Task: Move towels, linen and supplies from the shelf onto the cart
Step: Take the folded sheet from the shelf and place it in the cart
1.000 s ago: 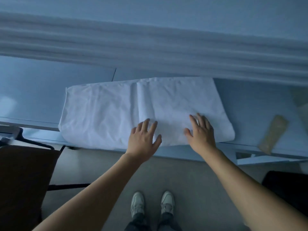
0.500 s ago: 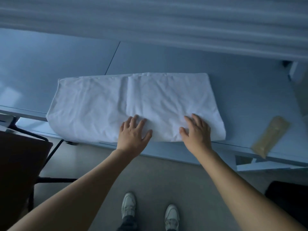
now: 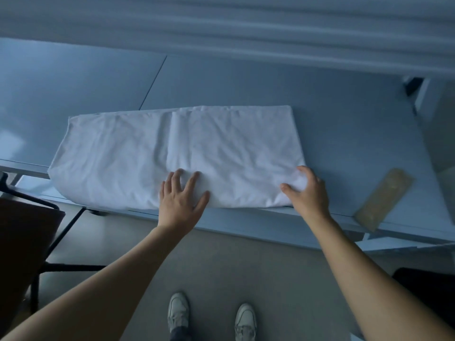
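A folded white linen sheet (image 3: 177, 153) lies flat along the front of a pale blue-grey table (image 3: 344, 134). My left hand (image 3: 181, 198) rests palm down on the sheet's near edge, fingers spread. My right hand (image 3: 306, 190) is at the sheet's near right corner, thumb and fingers curled around the cloth there. A flat tan packet (image 3: 384, 198) lies on the table to the right of the sheet, near the front edge.
A pleated curtain (image 3: 246, 28) hangs behind the table. A dark chair (image 3: 22, 254) with black legs stands at the left, and a dark object (image 3: 428, 291) sits at the lower right. Grey floor and my white shoes (image 3: 211, 316) are below.
My right hand slid to the right along the near edge, from flat on the sheet to curled around its right corner. My left hand stayed on the near edge with fingers spread wider.
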A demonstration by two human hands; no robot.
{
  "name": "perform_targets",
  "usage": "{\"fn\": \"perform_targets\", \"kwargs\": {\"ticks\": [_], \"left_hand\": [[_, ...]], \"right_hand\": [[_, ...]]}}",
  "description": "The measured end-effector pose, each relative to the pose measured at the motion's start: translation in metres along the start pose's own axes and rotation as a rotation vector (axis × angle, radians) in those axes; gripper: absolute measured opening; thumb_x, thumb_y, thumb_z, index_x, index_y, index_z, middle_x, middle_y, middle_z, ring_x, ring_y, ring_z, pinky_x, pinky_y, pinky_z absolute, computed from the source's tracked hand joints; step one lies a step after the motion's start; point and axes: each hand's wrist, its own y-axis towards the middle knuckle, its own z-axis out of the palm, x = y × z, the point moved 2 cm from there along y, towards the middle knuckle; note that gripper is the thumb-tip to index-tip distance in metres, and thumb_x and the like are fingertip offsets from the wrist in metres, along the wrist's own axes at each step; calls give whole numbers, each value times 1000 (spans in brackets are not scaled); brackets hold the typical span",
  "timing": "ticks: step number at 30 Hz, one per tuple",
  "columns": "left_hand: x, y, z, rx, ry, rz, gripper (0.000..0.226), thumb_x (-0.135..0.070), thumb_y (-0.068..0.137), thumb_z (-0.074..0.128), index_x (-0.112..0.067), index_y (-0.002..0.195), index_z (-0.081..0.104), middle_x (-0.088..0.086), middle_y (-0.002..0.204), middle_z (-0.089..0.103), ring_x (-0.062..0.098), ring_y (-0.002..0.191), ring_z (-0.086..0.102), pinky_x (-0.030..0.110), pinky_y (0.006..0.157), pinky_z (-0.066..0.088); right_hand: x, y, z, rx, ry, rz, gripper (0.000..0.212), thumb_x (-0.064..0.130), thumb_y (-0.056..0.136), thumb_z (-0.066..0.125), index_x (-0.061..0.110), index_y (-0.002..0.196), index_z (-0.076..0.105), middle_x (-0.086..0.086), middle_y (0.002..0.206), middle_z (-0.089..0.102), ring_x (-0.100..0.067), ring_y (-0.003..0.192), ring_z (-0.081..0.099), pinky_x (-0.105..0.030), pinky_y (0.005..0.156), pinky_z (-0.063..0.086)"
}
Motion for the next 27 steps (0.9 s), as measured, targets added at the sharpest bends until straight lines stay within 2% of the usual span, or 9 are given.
{"fn": "perform_targets", "kwargs": {"ticks": [5, 9, 13, 16, 20, 24, 27], "left_hand": [[-3, 1, 6, 40, -45, -51, 64, -67, 88, 43, -37, 145, 40, 19, 154, 25, 37, 145, 18, 53, 117, 22], [-1, 1, 3, 42, -55, -46, 64, -67, 87, 44, -37, 143, 41, 16, 154, 27, 36, 145, 20, 53, 116, 24], [-1, 2, 3, 33, -76, -55, 64, -68, 86, 44, -37, 142, 44, 15, 151, 29, 36, 143, 21, 53, 114, 25], [-3, 3, 3, 42, -87, -51, 67, -71, 85, 41, -36, 142, 44, 17, 152, 28, 37, 144, 20, 55, 116, 22], [-20, 7, 8, 111, -83, 2, 73, -77, 83, 34, -39, 146, 40, 18, 157, 23, 34, 148, 13, 54, 120, 14], [-63, 16, 18, 261, -72, 61, 82, -83, 79, 25, -43, 150, 31, 17, 161, 13, 31, 151, 2, 47, 123, 2], [-77, 17, 17, 284, -121, 83, 82, -84, 77, 26, -43, 148, 35, 13, 162, 15, 29, 151, 4, 47, 123, 5]], "right_hand": [[3, -3, 0, -26, -33, -6, 64, 44, 76, 72, 33, 134, 49, -18, 118, 54, -41, 111, 51, -42, 93, 42], [7, -7, -2, 18, 32, 23, 63, 41, 79, 71, 35, 137, 45, -15, 123, 51, -37, 106, 55, -35, 88, 42], [5, -5, -4, 24, 120, -9, 61, 36, 80, 73, 31, 135, 48, -6, 127, 62, -32, 116, 56, -35, 91, 43], [6, -9, -2, -65, 264, -58, 58, 22, 82, 72, 25, 136, 53, 0, 134, 60, -25, 123, 54, -26, 93, 39], [0, -9, -17, -211, 302, -126, 54, 13, 83, 68, 21, 136, 56, -5, 131, 61, -23, 120, 55, -20, 93, 35], [-24, -1, -52, -280, 245, -110, 54, 10, 84, 67, 21, 136, 57, -10, 130, 61, -26, 118, 55, -22, 91, 37], [-29, -8, -63, -319, 165, -138, 56, 11, 83, 69, 21, 136, 57, -13, 122, 62, -32, 110, 59, -32, 89, 44]]}}
